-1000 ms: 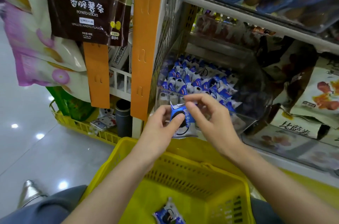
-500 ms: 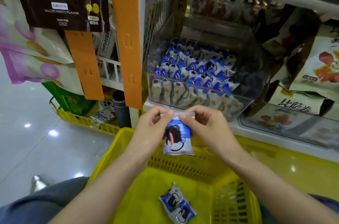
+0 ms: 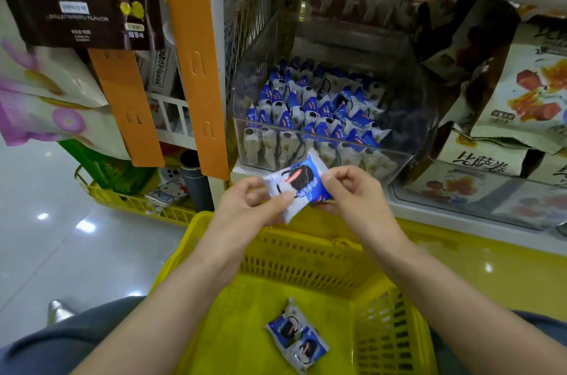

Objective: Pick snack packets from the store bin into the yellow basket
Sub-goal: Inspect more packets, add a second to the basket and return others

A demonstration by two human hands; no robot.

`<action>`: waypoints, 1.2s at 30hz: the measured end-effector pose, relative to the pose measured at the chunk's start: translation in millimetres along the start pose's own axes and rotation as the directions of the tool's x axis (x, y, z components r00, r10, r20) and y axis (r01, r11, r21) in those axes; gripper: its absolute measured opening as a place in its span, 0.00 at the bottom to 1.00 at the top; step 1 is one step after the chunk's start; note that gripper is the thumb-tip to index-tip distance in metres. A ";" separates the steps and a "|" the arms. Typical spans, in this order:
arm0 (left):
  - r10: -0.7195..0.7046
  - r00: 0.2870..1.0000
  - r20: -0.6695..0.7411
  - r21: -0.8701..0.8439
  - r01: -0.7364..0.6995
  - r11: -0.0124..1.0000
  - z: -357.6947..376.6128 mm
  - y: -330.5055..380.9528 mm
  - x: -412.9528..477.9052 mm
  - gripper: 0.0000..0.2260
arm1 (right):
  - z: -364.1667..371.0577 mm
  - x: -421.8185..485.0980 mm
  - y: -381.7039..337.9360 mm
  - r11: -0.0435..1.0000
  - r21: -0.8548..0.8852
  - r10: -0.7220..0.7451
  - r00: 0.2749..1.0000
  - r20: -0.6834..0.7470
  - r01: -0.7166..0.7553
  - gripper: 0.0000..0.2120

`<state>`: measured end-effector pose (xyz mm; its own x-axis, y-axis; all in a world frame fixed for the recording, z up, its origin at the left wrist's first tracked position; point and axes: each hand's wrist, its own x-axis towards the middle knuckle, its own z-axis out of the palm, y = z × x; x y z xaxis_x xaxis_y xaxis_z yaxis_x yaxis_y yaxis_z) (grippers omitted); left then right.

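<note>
The yellow basket (image 3: pixel 306 261) is sitting near, directly below the hands, with its floor showing mostly open. The clear store bin (image 3: pixel 337 138) is standing far, on the shelf, holding many packets. The left hand (image 3: pixel 245 205) and right hand (image 3: pixel 356 199) are sharing one snack packet (image 3: pixel 299 185) over the basket's far rim, each grip pinching an end. Two packets (image 3: pixel 296 336) are lying on the basket floor, near and right of centre.

Judgement: the packet is hanging close to the rim, so bringing it nearer and lower before releasing is looking advisable. Open room is lying left of the dropped pair.
</note>
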<state>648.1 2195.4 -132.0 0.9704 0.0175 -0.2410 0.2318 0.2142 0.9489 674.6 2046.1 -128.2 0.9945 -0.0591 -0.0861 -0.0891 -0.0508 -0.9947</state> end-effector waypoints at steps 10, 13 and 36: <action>0.383 0.920 -0.081 0.451 -0.309 0.837 -11.9 -3.8 5.3 0.06 | -3.5 -10.1 4.8 0.886 -0.460 0.220 0.928 0.301 -0.061 0.22; 0.449 0.892 0.055 0.573 -0.396 0.718 -10.3 -3.7 2.9 0.09 | -0.1 -11.1 3.9 0.844 -0.501 -0.015 0.942 0.337 0.192 0.23; 0.336 0.941 -0.049 0.446 -0.280 0.850 -0.9 -16.8 4.2 0.06 | -5.7 -14.6 -1.4 0.561 -0.594 -0.527 0.802 0.281 0.577 0.02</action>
<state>648.2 2192.8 -149.1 0.9872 0.1364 0.0823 -0.0447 -0.2588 0.9649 659.8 2041.3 -125.3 0.8600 0.2597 0.4393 0.4911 -0.6552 -0.5740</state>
